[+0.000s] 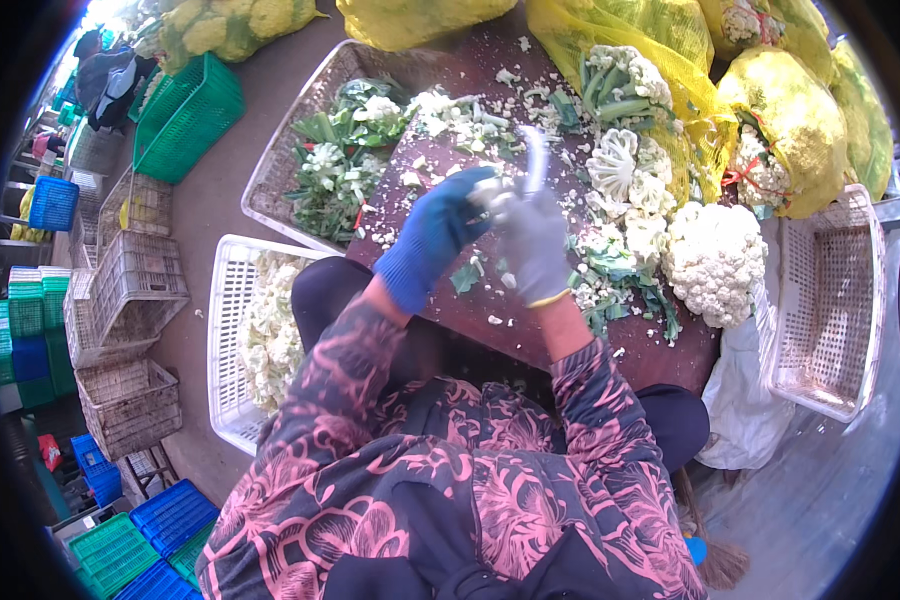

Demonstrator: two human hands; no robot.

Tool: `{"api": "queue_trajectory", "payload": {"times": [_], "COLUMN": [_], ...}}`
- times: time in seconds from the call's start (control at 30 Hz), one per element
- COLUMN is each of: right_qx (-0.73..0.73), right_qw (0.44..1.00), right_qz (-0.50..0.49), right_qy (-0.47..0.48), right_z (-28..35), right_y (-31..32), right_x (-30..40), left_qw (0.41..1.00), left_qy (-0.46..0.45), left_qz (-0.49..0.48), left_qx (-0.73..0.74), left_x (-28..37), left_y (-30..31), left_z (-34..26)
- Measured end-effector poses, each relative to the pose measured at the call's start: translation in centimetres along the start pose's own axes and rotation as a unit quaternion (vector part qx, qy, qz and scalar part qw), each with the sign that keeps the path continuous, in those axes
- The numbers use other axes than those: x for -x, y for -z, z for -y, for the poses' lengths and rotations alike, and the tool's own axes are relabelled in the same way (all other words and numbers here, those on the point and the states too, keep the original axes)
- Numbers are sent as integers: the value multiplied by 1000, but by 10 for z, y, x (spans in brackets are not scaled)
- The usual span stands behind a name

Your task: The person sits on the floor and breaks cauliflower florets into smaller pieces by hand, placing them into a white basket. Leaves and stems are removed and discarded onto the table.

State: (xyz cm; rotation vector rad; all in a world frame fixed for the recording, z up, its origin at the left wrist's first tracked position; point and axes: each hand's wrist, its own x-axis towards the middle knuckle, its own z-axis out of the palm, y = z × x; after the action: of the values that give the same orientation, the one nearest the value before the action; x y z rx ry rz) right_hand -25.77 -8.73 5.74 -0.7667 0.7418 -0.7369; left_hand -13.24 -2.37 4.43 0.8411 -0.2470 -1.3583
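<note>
My left hand (436,229), in a blue knit glove, holds a small cauliflower piece (489,193), partly hidden by its fingers. A blurred knife (535,154) with a pale curved blade rises from my right hand (534,244), which wears a grey glove and is right beside the piece. Below both hands is a dark red tabletop (495,334) strewn with crumbs and leaf scraps. To the right lie a whole cauliflower head (716,262), a cut cauliflower section (613,163) and several smaller pieces. Another head with thick stems (626,82) rests against yellow netting.
A white crate of florets (270,330) stands at my left, below a crate of leaves and trimmings (341,169). Yellow mesh sacks (784,112) of cauliflower line the far right, near a tilted white crate (829,300). Stacked crates (131,292) and a person (109,79) are farther left.
</note>
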Motion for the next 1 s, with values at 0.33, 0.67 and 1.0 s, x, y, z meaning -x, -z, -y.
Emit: {"api": "queue_trajectory", "payload": {"times": [0.33,0.67,1.0], "right_qx": [284,578,589], "right_qw": [866,797,756], "right_qz": [380,-153,-239], "right_qy": [160,87,158], "right_z": [-76,26,78], "right_y": [-180,99,212], "right_x": [110,34,-48], "left_qw": [734,870,946], "left_qy": [-356,-278,-37], "left_qz": [-262,-305,33], "left_qx": [-515,-270,-321], "left_x": [266,230,81], "left_y": [163,84,-29], "left_z": [-76,-77,31]}}
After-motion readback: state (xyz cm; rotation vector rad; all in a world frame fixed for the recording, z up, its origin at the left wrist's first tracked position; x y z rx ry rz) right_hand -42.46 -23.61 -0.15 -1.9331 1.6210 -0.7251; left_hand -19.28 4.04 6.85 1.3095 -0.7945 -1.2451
